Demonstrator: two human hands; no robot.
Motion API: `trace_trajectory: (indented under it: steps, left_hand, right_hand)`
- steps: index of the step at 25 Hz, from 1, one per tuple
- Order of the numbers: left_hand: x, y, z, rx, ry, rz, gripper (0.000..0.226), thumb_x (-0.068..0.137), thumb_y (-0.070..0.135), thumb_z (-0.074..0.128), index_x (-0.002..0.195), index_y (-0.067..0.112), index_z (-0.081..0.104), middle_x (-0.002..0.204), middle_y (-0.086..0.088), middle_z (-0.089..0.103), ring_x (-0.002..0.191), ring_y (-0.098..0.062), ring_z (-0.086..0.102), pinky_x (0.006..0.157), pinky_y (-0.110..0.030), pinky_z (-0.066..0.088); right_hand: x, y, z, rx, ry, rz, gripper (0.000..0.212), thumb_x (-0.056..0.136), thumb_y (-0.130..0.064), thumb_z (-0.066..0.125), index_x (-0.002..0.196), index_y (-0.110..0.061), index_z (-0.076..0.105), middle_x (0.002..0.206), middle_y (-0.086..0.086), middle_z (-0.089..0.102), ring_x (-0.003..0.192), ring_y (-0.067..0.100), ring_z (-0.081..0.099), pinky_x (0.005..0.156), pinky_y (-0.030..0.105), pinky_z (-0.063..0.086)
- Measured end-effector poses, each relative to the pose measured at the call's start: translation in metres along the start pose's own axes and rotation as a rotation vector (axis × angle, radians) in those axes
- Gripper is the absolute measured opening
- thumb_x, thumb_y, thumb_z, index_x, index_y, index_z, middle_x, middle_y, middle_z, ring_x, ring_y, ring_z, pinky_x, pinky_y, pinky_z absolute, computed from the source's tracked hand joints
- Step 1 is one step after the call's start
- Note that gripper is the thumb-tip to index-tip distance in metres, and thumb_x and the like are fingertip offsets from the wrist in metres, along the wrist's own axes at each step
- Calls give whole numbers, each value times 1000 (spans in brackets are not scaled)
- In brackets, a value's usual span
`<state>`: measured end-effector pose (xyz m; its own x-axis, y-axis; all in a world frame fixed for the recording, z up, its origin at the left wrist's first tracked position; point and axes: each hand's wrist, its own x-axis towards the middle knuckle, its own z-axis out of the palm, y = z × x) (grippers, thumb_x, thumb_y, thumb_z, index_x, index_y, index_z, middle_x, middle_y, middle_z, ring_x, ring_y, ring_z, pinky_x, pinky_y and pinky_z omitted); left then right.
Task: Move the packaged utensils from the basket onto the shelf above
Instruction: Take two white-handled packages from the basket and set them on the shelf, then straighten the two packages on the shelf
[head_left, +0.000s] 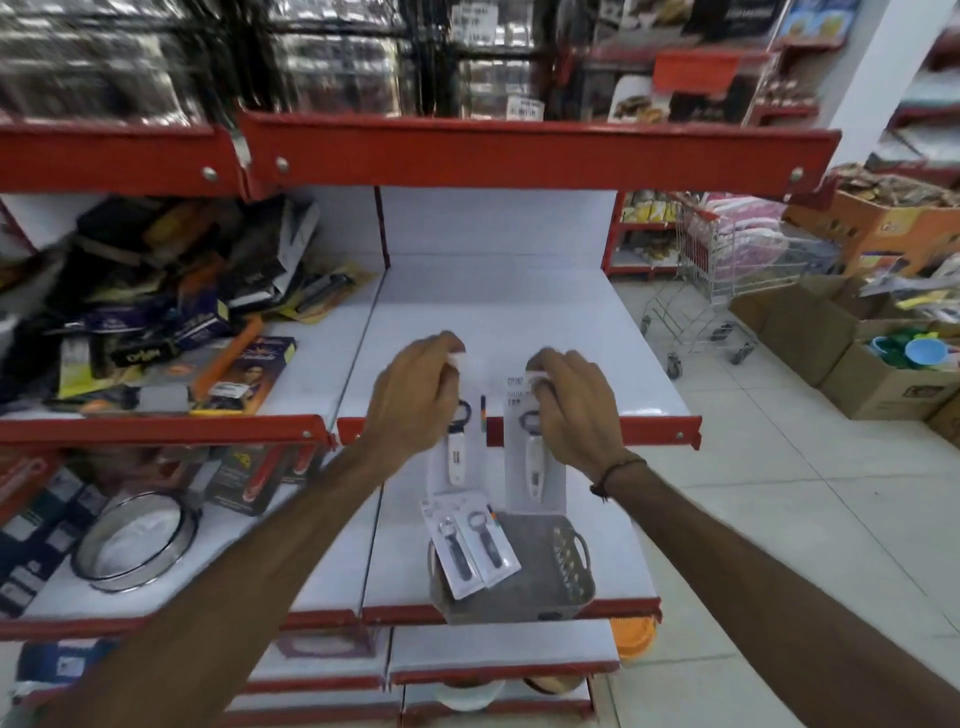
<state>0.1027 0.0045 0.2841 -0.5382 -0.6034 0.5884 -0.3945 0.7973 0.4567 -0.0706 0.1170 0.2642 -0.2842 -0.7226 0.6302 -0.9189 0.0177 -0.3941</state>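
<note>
A grey plastic basket (550, 597) stands on the lower white shelf, with two carded utensil packs (470, 548) leaning at its left rim. My left hand (415, 395) grips the top of one white carded utensil pack (456, 462), which hangs down in front of the red shelf edge. To its right, my right hand (571, 410) holds a second pack (532, 467) the same way. Both packs hang at the front lip of the bare white shelf above (498, 322).
Boxed kitchen goods (171, 322) are piled on the shelf's left half. A round sieve (135, 545) lies lower left. A red shelf front (519, 156) overhangs above. To the right stand a wire trolley (727, 270) and cardboard boxes (872, 364) on the tiled floor.
</note>
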Motion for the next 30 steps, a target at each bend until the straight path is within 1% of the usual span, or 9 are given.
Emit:
trace_trajectory:
  steps: [4, 10, 13, 16, 19, 22, 24, 27, 30]
  left_hand:
    - [68, -25, -24, 18, -25, -103, 20, 89, 2, 43, 96, 10, 60, 84, -15, 68, 77, -33, 64, 62, -36, 47]
    - [117, -62, -5, 7, -95, -239, 19, 85, 0, 41, 88, 8, 58, 75, -16, 64, 71, -36, 65, 65, -48, 56]
    - [118, -79, 23, 37, -193, -320, 24, 86, 2, 42, 98, 12, 61, 91, -18, 72, 79, -34, 68, 74, -42, 57]
    - [106, -95, 45, 103, -287, -346, 29, 90, 4, 43, 110, 10, 63, 111, -16, 71, 99, -37, 66, 94, -48, 50]
    - [102, -102, 54, 130, -299, -344, 27, 93, 7, 42, 111, 10, 62, 115, -13, 69, 106, -36, 63, 97, -51, 46]
    - [100, -103, 53, 237, -300, -293, 27, 96, 13, 43, 116, 15, 62, 122, -10, 67, 115, -33, 59, 101, -50, 38]
    - [94, -101, 50, 345, -352, -301, 36, 99, 18, 43, 132, 18, 57, 142, -9, 56, 133, -31, 47, 112, -55, 26]
    - [75, -93, 42, 434, -275, -305, 50, 101, 23, 43, 150, 17, 40, 161, -11, 34, 147, -31, 31, 119, -57, 19]
    - [41, -69, 33, 371, 23, -159, 36, 94, 15, 50, 129, 11, 59, 136, -14, 57, 120, -33, 55, 97, -49, 44]
  right_hand:
    - [72, -15, -4, 83, -69, 81, 12, 90, -18, 43, 93, -14, 54, 82, 5, 62, 76, 26, 56, 64, 35, 42]
    - [146, -4, 31, 72, -132, 174, 11, 90, -14, 44, 93, -14, 55, 94, 13, 69, 80, 32, 58, 64, 32, 36]
    - [148, 12, 64, 23, -246, 225, 14, 92, -18, 42, 98, -15, 55, 90, 11, 69, 77, 33, 61, 65, 33, 41]
    - [133, 24, 91, 8, -345, 287, 20, 94, -20, 40, 104, -16, 56, 91, 9, 69, 80, 32, 62, 71, 33, 43]
    - [127, 31, 104, -8, -355, 283, 22, 95, -21, 39, 105, -15, 57, 91, 8, 70, 80, 30, 61, 72, 34, 43]
    - [128, 32, 107, -37, -366, 260, 25, 95, -21, 40, 107, -15, 60, 95, 7, 71, 89, 31, 64, 81, 38, 45]
    - [125, 29, 106, -124, -383, 208, 32, 95, -23, 40, 117, -18, 61, 107, 5, 70, 102, 29, 62, 90, 42, 41]
    - [109, 21, 97, -201, -270, 139, 38, 94, -24, 44, 129, -19, 57, 116, 2, 67, 109, 26, 57, 93, 42, 39]
    - [75, 5, 80, -121, 38, -32, 22, 88, -20, 50, 104, -18, 66, 95, -4, 70, 89, 22, 58, 78, 38, 38]
